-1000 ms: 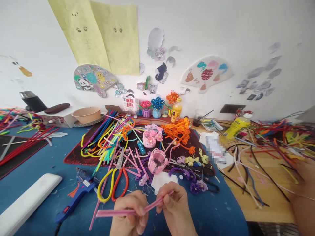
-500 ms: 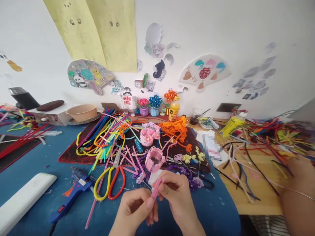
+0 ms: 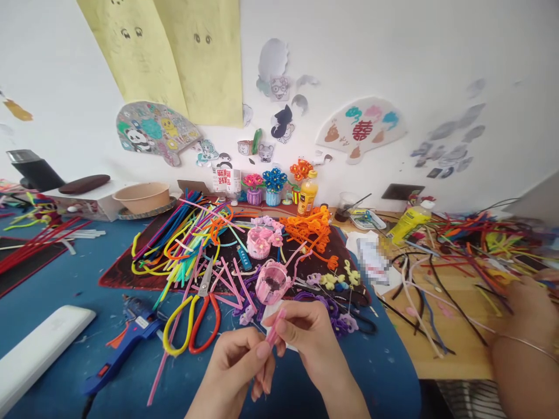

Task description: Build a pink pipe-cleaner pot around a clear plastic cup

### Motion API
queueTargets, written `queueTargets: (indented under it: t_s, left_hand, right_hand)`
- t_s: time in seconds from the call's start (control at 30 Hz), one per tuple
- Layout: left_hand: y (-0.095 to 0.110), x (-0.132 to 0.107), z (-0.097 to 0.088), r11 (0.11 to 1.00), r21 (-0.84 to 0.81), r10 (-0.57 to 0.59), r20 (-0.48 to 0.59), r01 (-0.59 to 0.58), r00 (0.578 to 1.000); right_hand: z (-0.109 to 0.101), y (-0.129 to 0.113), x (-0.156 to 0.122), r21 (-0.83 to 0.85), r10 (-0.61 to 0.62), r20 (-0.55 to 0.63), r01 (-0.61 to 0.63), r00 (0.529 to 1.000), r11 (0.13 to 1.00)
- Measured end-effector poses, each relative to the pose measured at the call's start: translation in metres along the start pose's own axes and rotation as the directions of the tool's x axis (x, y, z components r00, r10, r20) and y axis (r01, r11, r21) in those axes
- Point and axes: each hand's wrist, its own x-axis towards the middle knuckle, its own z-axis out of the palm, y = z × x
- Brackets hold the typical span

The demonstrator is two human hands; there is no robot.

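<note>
My left hand [image 3: 238, 364] and my right hand [image 3: 305, 337] meet low in the middle of the view. Both pinch one pink pipe cleaner [image 3: 275, 327], which is folded short and points up between the fingertips. Just beyond my hands a small pink woven basket [image 3: 271, 282] lies on the dark mat [image 3: 114, 278]. Scissors with one yellow and one red handle [image 3: 196, 317] lie to the left of my left hand. A blue glue gun [image 3: 126, 343] lies further left on the blue table cover [image 3: 65, 279].
A pile of many-coloured pipe cleaners [image 3: 187, 233] covers the mat, with orange shapes [image 3: 310, 228] and purple flowers [image 3: 338, 317] nearby. Another person's hand [image 3: 526, 302] works among stems at the right. A white bar [image 3: 39, 349] lies front left. A paper bowl [image 3: 142, 196] stands at the back.
The long pink pipe cleaner that ran level between my hands is now folded short and stands upright between my fingertips. My hands have drawn closer together. The view has shifted slightly.
</note>
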Motion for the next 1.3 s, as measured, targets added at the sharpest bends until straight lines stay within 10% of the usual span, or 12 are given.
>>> queueTargets:
  t_s: [0.2,0.3,0.37,0.47,0.53,0.63,0.8,1.0,1.3]
  left_hand:
    - [-0.007,0.007,-0.005,0.998,0.052,0.033,-0.018,-0.032,0.999]
    - [-0.015,0.013,-0.009,0.957,0.146,0.266,-0.083,-0.253,0.96]
    - [-0.018,0.015,-0.012,0.809,0.379,0.527,-0.129,-0.45,0.84]
    - [-0.021,0.016,-0.017,0.25,0.794,0.843,0.103,-0.555,0.528]
    - [-0.021,0.017,-0.021,-0.145,0.86,0.88,0.338,-0.489,0.334]
    - [-0.021,0.02,-0.025,-0.387,0.831,0.852,0.487,-0.399,0.19]
    - [-0.021,0.021,-0.028,-0.379,0.835,0.859,0.478,-0.4,0.184]
    - [-0.015,0.016,-0.025,-0.229,0.866,0.886,0.375,-0.445,0.273]
    - [-0.005,0.021,-0.026,-0.312,0.811,0.849,0.472,-0.496,0.238]
  right_hand:
    - [0.002,-0.002,0.0,-0.051,0.003,-0.103,-0.009,0.995,0.999]
    - [0.002,0.0,0.002,-0.062,-0.038,-0.207,0.026,0.978,0.998]
    - [0.003,0.002,0.003,-0.06,-0.053,-0.288,0.037,0.956,0.998]
    - [0.009,0.007,0.002,-0.042,-0.053,-0.373,0.04,0.926,0.998]
    - [0.014,0.01,0.0,-0.028,-0.059,-0.39,0.052,0.919,0.998]
    - [0.021,0.013,-0.003,-0.01,-0.066,-0.426,0.068,0.902,0.998]
    - [0.025,0.016,-0.008,0.041,-0.05,-0.449,0.077,0.892,0.996]
    - [0.025,0.02,-0.011,0.082,-0.065,-0.461,0.116,0.885,0.99]
    - [0.027,0.021,-0.011,0.134,-0.02,-0.536,0.108,0.844,0.985]
